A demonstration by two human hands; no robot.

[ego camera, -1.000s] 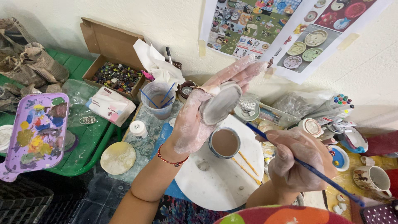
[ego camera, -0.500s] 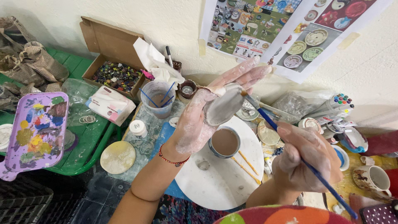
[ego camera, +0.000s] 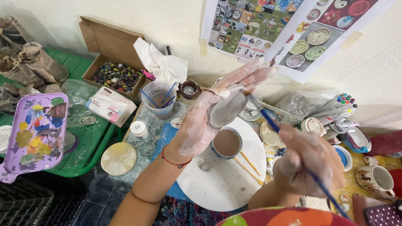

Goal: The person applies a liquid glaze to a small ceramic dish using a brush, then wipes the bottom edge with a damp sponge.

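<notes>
1. Head view: the left hand (ego camera: pixel 209 117), smeared with pale clay slip, is raised palm-up with fingers stretched toward the wall; it cradles a small grey unglazed clay dish (ego camera: pixel 228 109) across the palm, thumb pressing its edge.
2. The right hand (ego camera: pixel 307 163) is closed around a blue-handled paintbrush (ego camera: pixel 289 144), whose tip touches the upper rim of the clay dish.
3. Directly below the left hand a small bowl of brownish slip (ego camera: pixel 226 142) sits on a white round board (ego camera: pixel 217 180); two thin wooden sticks (ego camera: pixel 247 163) lie on the board just beside the bowl.
4. A red beaded bracelet (ego camera: pixel 175 161) circles the left wrist.
5. Behind the hand stands a clear plastic cup (ego camera: pixel 158 99) holding blue sticks, with crumpled white tissue (ego camera: pixel 161 62) and an open cardboard box of coloured beads (ego camera: pixel 115 75) near it.
6. Far left, a purple paint palette (ego camera: pixel 35 129) rests on a green tray (ego camera: pixel 90 142); a round yellowish disc (ego camera: pixel 119 158) lies between the tray and the board.
7. At right, a bundle of markers (ego camera: pixel 341 104) and a painted mug (ego camera: pixel 377 179) are well apart from both hands.
</notes>
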